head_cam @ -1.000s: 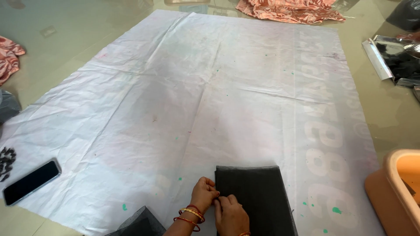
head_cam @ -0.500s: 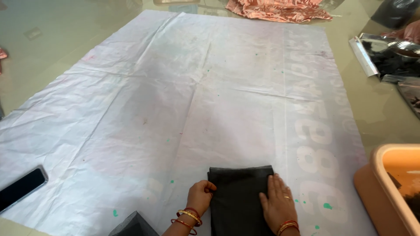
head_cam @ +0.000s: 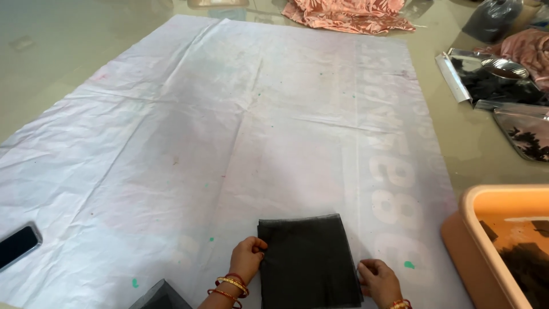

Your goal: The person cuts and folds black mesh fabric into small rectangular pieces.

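We look down on a large white sheet (head_cam: 229, 143) spread flat over the floor (head_cam: 68, 63), creased and dotted with small green specks. At six o'clock on the sheet lies a folded piece of black mesh fabric (head_cam: 309, 257), roughly rectangular, its top edge straight and its lower end running out of view.

Our left hand (head_cam: 247, 257) sits at the nine o'clock edge of the fabric, fingers (head_cam: 258, 247) curled narrow and pinching that edge; bangles ring the wrist. Our right hand (head_cam: 377, 279) is at the four o'clock corner of the fabric, fingers bent close and touching its side edge; whether they truly pinch it we cannot tell.

Another scrap of dark mesh (head_cam: 160, 296) pokes in at seven o'clock, just beside the left forearm. A black phone (head_cam: 18, 246) rests on the sheet's edge at eight o'clock, well apart from the hands. At four o'clock, just off the sheet, stands an orange plastic tub (head_cam: 486, 229) holding dark pieces. At two o'clock, shiny metal trays (head_cam: 497, 80) carry more black scraps. At twelve o'clock, a crumpled pink cloth (head_cam: 349, 14) lies touching the sheet's far edge.
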